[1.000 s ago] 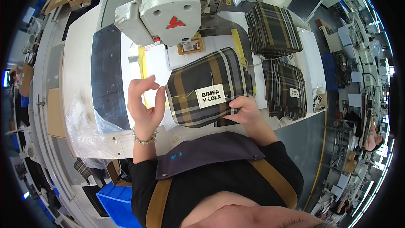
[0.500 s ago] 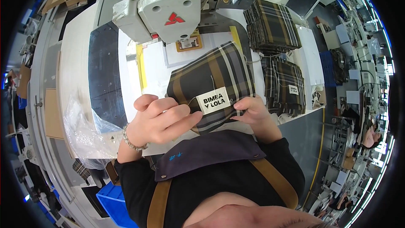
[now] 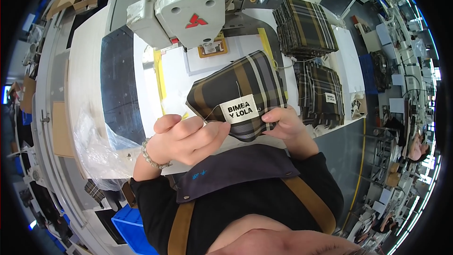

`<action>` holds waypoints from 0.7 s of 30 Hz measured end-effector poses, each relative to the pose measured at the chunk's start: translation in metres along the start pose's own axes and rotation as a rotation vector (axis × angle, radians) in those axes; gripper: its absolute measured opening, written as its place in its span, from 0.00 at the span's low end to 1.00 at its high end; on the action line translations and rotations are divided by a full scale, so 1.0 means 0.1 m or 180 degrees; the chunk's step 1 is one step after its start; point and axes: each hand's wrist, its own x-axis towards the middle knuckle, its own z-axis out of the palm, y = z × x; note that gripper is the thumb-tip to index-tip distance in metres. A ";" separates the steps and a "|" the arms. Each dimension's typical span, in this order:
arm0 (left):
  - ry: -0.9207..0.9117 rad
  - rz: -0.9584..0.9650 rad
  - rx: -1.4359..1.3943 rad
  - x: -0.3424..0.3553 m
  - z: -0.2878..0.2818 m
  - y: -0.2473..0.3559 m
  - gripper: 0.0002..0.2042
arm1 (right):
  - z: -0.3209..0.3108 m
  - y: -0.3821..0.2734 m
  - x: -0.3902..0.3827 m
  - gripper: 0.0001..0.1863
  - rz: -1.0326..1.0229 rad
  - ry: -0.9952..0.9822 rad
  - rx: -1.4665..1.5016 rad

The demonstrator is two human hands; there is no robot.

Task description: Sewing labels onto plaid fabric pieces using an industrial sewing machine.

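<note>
Had you pulled hard at the loose thread (image 3: 213, 113) left of the white label (image 3: 239, 109), you might have puckered the cloth or worked a seam loose, as that thread seemed to run from the label's edge toward your fingers. A slack pinch could also have let the plaid cloth (image 3: 212, 89) twist or slide, because only your right hand (image 3: 285, 123) plainly gripped it, with the thumb over its right edge. Your left hand (image 3: 191, 140) was curled, fingertips by the label's lower left corner; whether it had the thread pinched, I could not tell. The cloth lay between your two hands, reaching ahead of the left one and to the left of the right one, over the near side of the counter (image 3: 85, 78). It sat short of the sewing machine (image 3: 191, 12), with the lower plaid stack (image 3: 321, 95) off to its right.
</note>
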 end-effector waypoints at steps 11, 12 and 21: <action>-0.0291 0.0102 -0.0100 0.00 -0.02 0.01 0.18 | -0.04 -0.01 -0.03 0.23 -0.0028 -0.0162 -0.0048; -0.0287 0.0088 -0.0157 0.00 -0.02 0.01 0.18 | -0.08 -0.01 -0.05 0.22 0.0067 -0.0005 -0.0022; -0.0206 0.0048 -0.0234 0.00 -0.01 0.01 0.18 | -0.55 0.18 -0.07 0.23 -0.1233 0.0138 -0.2300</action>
